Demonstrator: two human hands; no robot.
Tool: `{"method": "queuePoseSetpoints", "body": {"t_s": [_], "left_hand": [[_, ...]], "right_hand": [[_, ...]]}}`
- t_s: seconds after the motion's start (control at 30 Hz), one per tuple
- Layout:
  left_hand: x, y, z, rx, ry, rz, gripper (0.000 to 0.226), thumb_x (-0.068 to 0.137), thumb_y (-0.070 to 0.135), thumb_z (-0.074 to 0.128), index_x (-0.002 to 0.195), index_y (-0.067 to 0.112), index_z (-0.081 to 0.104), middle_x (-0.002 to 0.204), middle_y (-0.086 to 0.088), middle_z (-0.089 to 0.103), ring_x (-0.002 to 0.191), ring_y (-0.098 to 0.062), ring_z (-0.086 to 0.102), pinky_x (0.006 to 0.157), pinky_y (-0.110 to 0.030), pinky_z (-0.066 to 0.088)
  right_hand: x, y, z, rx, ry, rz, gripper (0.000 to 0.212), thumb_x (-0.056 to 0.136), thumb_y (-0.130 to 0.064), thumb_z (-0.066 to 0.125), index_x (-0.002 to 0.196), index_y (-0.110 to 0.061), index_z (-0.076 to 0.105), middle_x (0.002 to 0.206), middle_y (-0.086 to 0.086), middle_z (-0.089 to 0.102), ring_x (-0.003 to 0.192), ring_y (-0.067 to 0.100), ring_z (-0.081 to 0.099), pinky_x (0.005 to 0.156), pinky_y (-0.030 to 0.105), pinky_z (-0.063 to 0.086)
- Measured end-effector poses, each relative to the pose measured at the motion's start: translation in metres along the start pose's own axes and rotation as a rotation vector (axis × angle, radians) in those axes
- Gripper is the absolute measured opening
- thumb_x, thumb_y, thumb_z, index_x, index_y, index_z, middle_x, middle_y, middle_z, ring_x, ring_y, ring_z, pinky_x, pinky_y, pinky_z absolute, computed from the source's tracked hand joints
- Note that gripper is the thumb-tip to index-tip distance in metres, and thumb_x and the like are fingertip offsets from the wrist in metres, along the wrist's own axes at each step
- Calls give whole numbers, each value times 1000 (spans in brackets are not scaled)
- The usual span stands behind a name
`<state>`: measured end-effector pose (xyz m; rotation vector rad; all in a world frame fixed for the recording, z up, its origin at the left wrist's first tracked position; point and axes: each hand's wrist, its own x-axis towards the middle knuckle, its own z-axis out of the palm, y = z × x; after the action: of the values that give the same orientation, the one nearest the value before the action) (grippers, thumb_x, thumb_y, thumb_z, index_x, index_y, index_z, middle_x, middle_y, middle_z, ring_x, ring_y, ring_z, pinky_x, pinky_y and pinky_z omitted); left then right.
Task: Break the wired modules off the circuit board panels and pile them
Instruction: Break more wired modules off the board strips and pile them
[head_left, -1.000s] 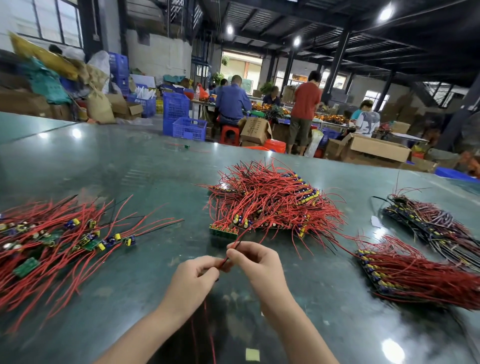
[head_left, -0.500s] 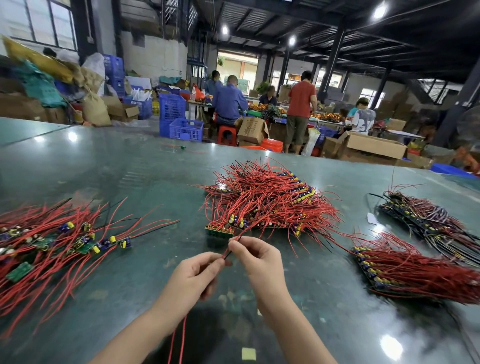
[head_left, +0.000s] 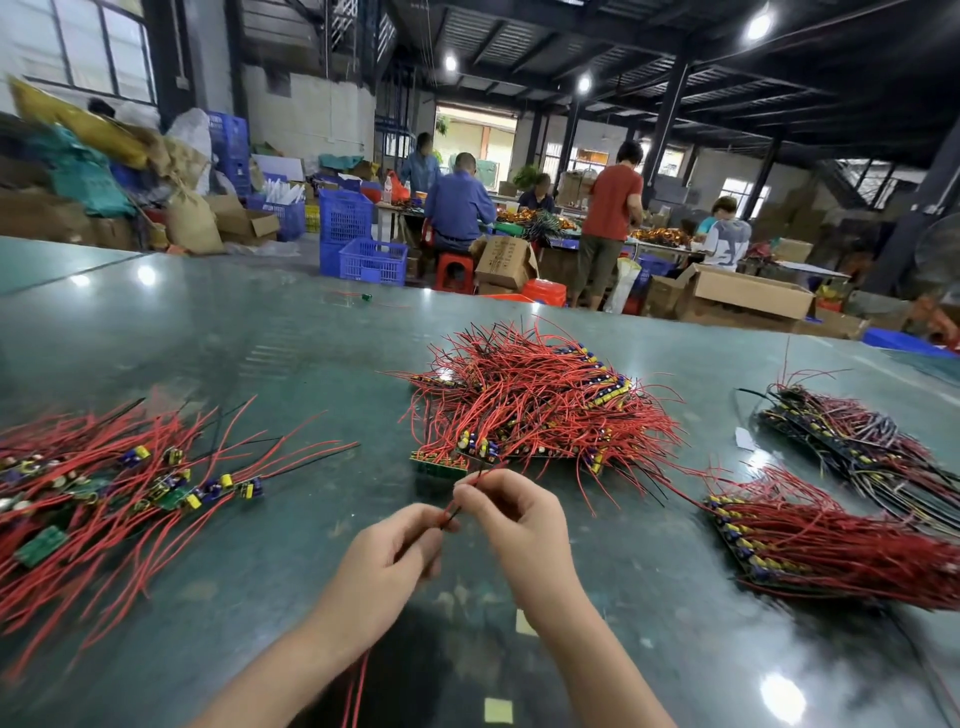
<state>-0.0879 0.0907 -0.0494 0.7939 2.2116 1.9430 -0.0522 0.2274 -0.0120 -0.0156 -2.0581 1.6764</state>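
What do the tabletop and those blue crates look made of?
Tabletop: probably glass or a glossy coated sheet, dark green; it mirrors the ceiling lights sharply. Blue crates: likely moulded plastic; uniform blue, open lattice walls.

Dim warehouse (head_left: 727, 78), glossy green table (head_left: 208, 332)

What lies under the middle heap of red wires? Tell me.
Under the middle heap of red wires, green board panels poke out at the near-left edge on the table. Whatever lies deeper is covered by wires.
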Motion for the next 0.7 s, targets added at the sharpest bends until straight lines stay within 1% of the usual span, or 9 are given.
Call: {"method": "queuePoseSetpoints", "body": {"t_s": [0.07,0.13,0.17,0.3,0.4,0.47,0.53,0.6,0.7], "left_hand": [[1,-1,0,-33,-2,10,24,95,23,49,84,29,69,52,4,39,50,-7,35,48,-20,27],[2,-1,-1,-57,5,11,26,87,41,47,83,30,70,48,6,34,46,-6,32,45,-19,26],[2,0,-2,-73,6,7,27,84,44,47,83,30,70,47,7,34,45,-5,32,45,-18,27],[1,0,-4,-80,-3,32,24,81,43,52,83,28,71,46,6,35,45,-6,35,47,-17,33],[0,2,-4,-50,-16,64,19,81,40,55,82,31,72,47,6,35,47,-4,33,47,-18,29],[0,4,-4,-3,-43,109,17,81,40,56,86,38,72,46,8,38,47,-2,32,47,-15,27],[-1,7,-4,62,-65,160,18,80,40,56,88,46,72,46,12,46,46,1,34,48,-12,28],[0,8,-3,126,-61,173,16,79,44,56,84,45,71,51,7,52,51,2,37,52,-15,30],[2,10,-1,146,-32,134,14,85,39,59,78,35,70,46,6,37,47,-3,29,47,-16,23]], "right_hand": [[2,-1,-3,105,61,50,16,80,-8,70,69,-20,71,71,-8,70,68,0,60,66,12,46],[4,-1,-6,200,98,110,10,79,-8,71,73,-15,71,69,-8,70,66,-1,60,64,10,45],[4,-1,-7,222,99,135,7,78,-8,72,74,-14,71,67,-8,69,64,-1,59,62,9,44],[3,1,-6,321,83,247,3,78,-14,71,76,-13,69,60,-8,58,54,3,46,58,16,39],[4,3,-4,527,37,392,14,71,-24,70,73,-11,65,51,-5,45,49,7,38,55,18,37],[6,5,-2,675,-2,463,16,70,-24,67,71,-10,60,50,-4,42,51,9,35,53,20,36],[7,8,0,738,3,472,15,71,-22,65,68,-9,59,51,-3,44,52,10,34,53,21,33],[7,10,0,703,58,459,15,70,-22,65,70,-9,59,54,-2,48,49,8,38,50,18,35],[4,12,2,637,171,376,14,70,-21,66,70,-10,59,57,-1,48,48,6,38,51,16,35]]}}
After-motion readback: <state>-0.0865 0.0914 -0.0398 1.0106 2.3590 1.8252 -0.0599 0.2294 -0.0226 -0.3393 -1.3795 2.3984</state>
